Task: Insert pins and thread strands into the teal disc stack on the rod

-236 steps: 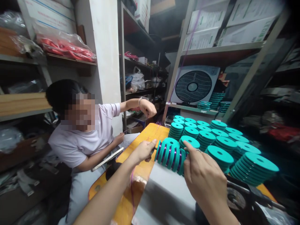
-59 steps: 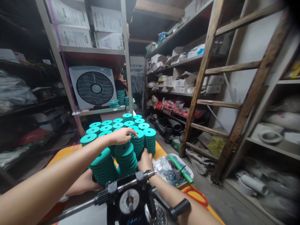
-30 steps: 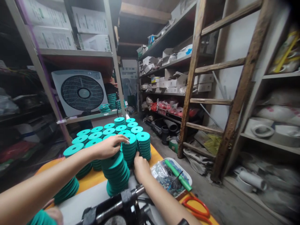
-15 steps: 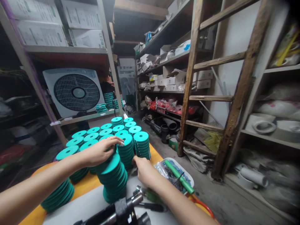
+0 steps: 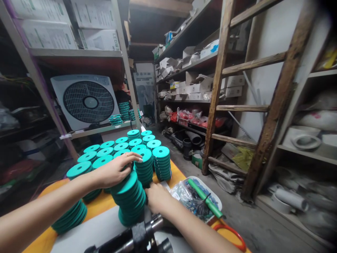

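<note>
Several stacks of teal discs with centre holes stand on an orange-covered table [image 5: 43,230]. My left hand [image 5: 117,171] lies over the near stack [image 5: 130,200], its fingers reaching to the top of the stack behind [image 5: 145,168]. The fingers are bent and part of them is hidden, so whether they grip a disc is unclear. My right hand [image 5: 156,196] is low, just right of the near stack, with curled fingers; what they hold, if anything, is hidden. A black and metal device [image 5: 139,235] sits at the table's near edge, below both hands.
Right of my right hand is a white tray [image 5: 219,202] with plastic bags and a green tube [image 5: 205,198]. Orange-handled scissors [image 5: 238,239] lie near it. A box fan [image 5: 89,102] stands on the back left shelf. A wooden ladder [image 5: 214,105] leans at the right.
My right hand has moved slightly left and down, closer to the near stack. My left hand stays over the stacks. The whole view has shifted a little.
</note>
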Action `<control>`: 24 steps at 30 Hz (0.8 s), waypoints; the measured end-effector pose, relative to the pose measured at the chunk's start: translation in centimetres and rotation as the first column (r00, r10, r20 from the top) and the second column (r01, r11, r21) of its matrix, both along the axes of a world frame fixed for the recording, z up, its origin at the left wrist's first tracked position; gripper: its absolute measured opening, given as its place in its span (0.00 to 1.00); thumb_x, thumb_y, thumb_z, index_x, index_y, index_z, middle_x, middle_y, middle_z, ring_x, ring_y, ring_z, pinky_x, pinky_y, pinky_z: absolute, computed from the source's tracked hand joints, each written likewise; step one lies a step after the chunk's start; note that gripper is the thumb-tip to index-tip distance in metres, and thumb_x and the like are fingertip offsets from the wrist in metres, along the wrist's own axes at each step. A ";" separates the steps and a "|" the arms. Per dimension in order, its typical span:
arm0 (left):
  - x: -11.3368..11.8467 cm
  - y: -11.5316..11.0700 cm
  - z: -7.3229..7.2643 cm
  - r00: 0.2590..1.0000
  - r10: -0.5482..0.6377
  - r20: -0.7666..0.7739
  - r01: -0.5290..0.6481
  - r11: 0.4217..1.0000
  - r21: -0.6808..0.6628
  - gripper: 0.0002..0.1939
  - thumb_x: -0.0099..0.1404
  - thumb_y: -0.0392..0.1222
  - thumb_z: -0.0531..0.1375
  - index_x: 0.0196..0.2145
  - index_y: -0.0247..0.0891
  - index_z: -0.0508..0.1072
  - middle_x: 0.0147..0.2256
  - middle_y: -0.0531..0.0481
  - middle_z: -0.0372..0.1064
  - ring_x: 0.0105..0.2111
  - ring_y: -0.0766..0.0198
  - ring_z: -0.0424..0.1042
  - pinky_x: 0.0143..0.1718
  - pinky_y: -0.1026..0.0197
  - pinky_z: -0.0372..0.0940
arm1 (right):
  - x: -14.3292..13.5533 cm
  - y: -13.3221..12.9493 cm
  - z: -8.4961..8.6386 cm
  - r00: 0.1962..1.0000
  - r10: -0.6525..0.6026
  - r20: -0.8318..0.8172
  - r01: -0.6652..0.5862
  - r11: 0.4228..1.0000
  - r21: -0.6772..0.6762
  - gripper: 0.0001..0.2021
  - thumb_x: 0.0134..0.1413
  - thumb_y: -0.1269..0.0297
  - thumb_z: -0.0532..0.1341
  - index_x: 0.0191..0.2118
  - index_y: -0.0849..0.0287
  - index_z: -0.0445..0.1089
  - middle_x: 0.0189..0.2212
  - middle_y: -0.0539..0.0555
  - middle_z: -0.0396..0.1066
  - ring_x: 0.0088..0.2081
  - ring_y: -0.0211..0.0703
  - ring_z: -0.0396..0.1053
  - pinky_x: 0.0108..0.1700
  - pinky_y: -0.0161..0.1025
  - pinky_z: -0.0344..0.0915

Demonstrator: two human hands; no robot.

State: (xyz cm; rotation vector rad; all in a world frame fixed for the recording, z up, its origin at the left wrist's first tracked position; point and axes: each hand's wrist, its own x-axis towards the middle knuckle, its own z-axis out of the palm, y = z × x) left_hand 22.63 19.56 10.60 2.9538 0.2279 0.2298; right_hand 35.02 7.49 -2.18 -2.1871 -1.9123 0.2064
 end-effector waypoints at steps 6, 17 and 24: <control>-0.1 0.1 -0.4 1.000 -0.012 -0.018 0.012 1.000 0.012 0.22 0.64 0.33 0.46 0.53 0.40 0.67 0.57 0.47 0.62 0.57 0.61 0.61 0.61 0.56 0.57 | -1.1 0.4 0.8 0.997 -0.080 0.025 0.081 0.996 -0.037 0.12 0.48 0.72 0.58 0.38 0.63 0.76 0.37 0.67 0.76 0.39 0.60 0.75 0.36 0.47 0.69; 0.3 0.0 -0.8 1.000 -0.029 0.003 0.029 0.999 -0.017 0.19 0.66 0.37 0.46 0.49 0.40 0.71 0.53 0.46 0.66 0.54 0.60 0.64 0.59 0.56 0.58 | 1.4 -1.2 1.8 0.980 -0.114 -0.163 0.146 0.969 0.199 0.14 0.52 0.73 0.51 0.35 0.56 0.73 0.35 0.55 0.76 0.39 0.44 0.73 0.39 0.36 0.63; 0.9 0.8 -1.7 0.958 0.263 0.114 -0.222 0.933 -0.285 0.21 0.66 0.47 0.45 0.49 0.38 0.70 0.53 0.46 0.67 0.55 0.56 0.65 0.59 0.54 0.56 | 2.0 -2.2 3.1 0.942 -0.206 -0.264 0.300 0.870 0.392 0.24 0.56 0.74 0.46 0.58 0.66 0.58 0.54 0.64 0.65 0.53 0.51 0.66 0.51 0.45 0.61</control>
